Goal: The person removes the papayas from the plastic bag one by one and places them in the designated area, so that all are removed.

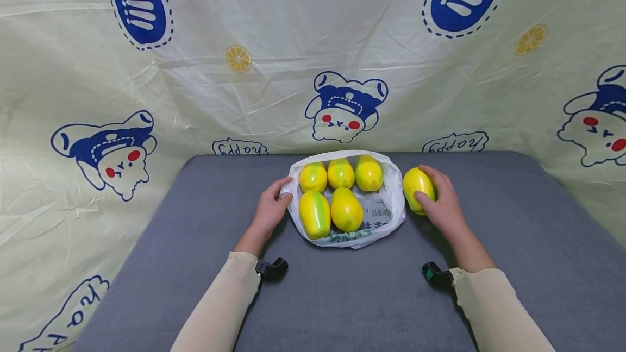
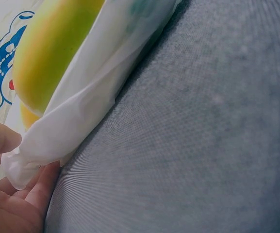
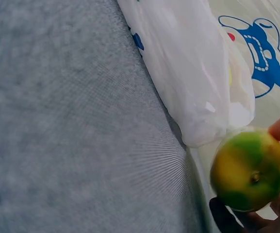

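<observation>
A white plastic bag (image 1: 397,200) stands with its mouth spread, its rim rolled down. Inside it lie several yellow-green papayas, among them a front-left papaya (image 1: 314,214) and a rounder papaya (image 1: 346,209). My left hand (image 1: 270,208) pinches the bag's left edge; in the left wrist view the thumb is above the plastic (image 2: 57,131) and the fingers are beneath. Just right of the bag, my right hand (image 1: 442,205) grips another papaya (image 1: 417,189) between thumb and fingers. The right wrist view shows the stem end of this papaya (image 3: 249,170) close beside the bag's side.
A grey cloth covers the table (image 1: 352,297), whose far edge runs just behind the bag. Beyond it hangs a pale printed curtain (image 1: 274,102) with cartoon figures. Black wrist cameras sit on the left wrist (image 1: 273,269) and the right wrist (image 1: 437,275).
</observation>
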The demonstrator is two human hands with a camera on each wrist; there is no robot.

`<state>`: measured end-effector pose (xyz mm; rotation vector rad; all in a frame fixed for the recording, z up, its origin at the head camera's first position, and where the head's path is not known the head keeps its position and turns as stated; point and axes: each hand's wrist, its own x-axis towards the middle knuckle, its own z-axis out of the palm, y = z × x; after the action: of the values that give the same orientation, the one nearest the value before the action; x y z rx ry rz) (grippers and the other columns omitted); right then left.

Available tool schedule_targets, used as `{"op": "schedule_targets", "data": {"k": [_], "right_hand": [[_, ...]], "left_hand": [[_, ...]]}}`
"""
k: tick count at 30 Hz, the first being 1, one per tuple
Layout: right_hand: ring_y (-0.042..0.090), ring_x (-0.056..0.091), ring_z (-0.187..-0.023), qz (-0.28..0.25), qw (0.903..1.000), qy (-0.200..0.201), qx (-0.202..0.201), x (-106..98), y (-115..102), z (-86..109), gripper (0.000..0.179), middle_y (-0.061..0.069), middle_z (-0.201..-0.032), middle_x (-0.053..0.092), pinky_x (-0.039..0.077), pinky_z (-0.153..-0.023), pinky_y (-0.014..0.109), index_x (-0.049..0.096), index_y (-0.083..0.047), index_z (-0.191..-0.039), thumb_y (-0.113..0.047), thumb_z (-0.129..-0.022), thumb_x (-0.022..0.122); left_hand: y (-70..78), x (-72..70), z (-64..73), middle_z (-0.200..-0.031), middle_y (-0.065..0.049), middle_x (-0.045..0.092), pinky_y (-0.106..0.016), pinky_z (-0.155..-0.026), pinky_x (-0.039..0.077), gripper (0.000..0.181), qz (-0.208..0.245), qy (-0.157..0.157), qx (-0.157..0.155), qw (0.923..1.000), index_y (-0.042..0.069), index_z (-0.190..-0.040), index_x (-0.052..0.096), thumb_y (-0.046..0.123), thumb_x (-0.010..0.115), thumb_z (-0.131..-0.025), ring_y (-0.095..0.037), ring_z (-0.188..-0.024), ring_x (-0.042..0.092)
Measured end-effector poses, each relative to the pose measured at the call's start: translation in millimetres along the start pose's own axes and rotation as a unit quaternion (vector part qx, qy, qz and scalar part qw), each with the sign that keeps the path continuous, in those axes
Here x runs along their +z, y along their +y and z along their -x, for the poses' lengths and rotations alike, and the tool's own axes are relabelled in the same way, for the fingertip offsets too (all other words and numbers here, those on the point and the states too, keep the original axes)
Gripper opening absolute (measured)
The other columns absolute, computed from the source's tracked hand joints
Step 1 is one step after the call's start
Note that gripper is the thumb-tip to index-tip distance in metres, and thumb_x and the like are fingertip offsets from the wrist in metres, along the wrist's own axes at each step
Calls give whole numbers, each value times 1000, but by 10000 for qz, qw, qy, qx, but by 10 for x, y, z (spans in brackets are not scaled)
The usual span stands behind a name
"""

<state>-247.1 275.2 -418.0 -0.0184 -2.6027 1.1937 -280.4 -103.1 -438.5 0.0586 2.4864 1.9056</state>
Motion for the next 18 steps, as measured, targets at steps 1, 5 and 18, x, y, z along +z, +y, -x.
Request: {"op": "schedule_targets", "data": {"k": [1,5,18], "right_hand": [[47,35,-131,0,10000,-15,30,0,16,1,64,26,-157,29,33,-101,67,36,-14,-154,-16,-93,55],[47,35,-132,29,10000,-5,90,3,62,4,64,27,-156,29,33,-99,65,36,-12,-154,-17,-93,55],[48,34,-135,101,9998,75,177,11,148,19,62,26,-158,28,32,-101,67,32,-14,-156,-24,-98,51]], "left_hand": [[0,1,-2,-152,-8,50,-44,-118,38,43,-4,6,-2,10000,19,-142,55,13,56,-100,-23,-141,44],[2,2,-7,-152,-8,50,-44,-118,37,43,2,17,26,10000,18,-142,56,12,56,-100,-23,-141,44],[-15,7,-10,-154,-7,48,-46,-118,37,44,-33,-3,18,10000,20,-143,55,14,56,-100,-23,-141,43]]}}
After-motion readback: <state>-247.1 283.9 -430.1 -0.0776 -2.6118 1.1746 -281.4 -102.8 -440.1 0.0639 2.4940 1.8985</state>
